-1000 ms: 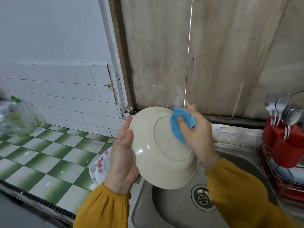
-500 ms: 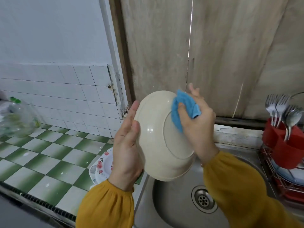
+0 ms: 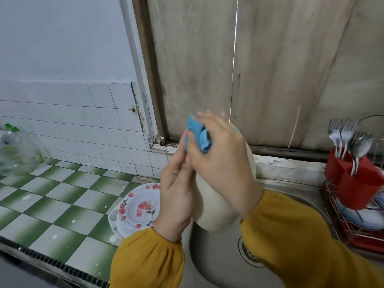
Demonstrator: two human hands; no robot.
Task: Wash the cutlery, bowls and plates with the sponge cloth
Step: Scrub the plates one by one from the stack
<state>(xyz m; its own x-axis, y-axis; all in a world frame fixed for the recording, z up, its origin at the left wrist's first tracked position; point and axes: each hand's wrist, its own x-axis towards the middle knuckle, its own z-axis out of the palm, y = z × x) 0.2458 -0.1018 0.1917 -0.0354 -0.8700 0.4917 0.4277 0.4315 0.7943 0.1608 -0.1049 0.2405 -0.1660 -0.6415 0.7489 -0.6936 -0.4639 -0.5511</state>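
The bowl point(image 3: 218, 204) is held on edge over the sink point(image 3: 218, 267), at its left rim, just off the counter's point(image 3: 52, 204) right edge. It is plain cream, smooth and glossy.

The left hand point(image 3: 176, 190) lies flat against its left face with fingers straight, propping it. The right hand point(image 3: 222, 163) curls round the bunched blue cloth point(image 3: 197, 136) at the upper rim.

The bowl is stiff, probably wet and slippery, and may chip if dropped. It is best braced by a palm across the wall and the rim. The cloth is soft. Floral plates point(image 3: 139, 206) wait on the counter's right edge.
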